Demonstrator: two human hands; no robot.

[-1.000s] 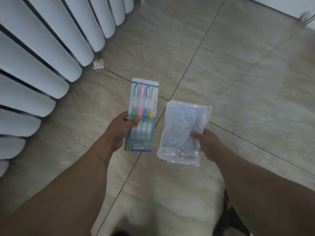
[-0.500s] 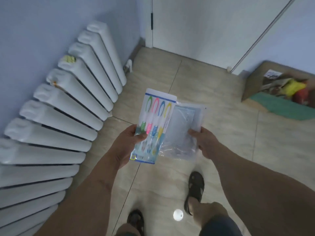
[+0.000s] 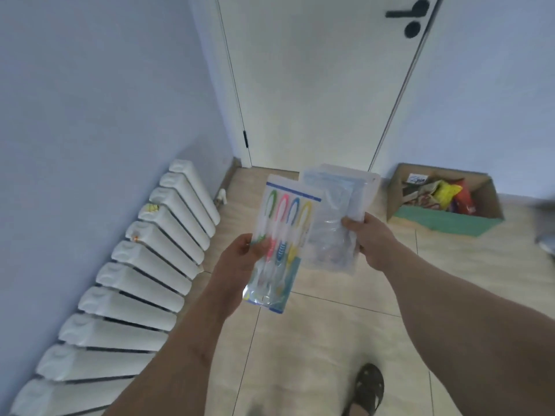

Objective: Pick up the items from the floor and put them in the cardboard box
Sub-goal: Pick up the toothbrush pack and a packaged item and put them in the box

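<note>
My left hand point(image 3: 240, 259) grips a flat pack of several coloured toothbrushes point(image 3: 282, 232) by its left edge, held up in front of me. My right hand point(image 3: 368, 235) pinches a clear plastic bag with pale blue contents point(image 3: 333, 211) by its right side, just right of the toothbrush pack and partly behind it. The open cardboard box point(image 3: 486, 199) stands on the floor at the right, by the wall, with colourful packets and a green cloth inside. Both items are in the air, well short of the box.
A white radiator point(image 3: 144, 265) runs along the left wall. A white door point(image 3: 315, 85) with a black handle is straight ahead. Beige tiled floor point(image 3: 315, 340) lies between me and the box. My sandalled foot point(image 3: 368, 388) shows at the bottom.
The view has lifted from the floor to the door and the box. Both hands have kept their items and moved forward, the box now nearer on the right.
</note>
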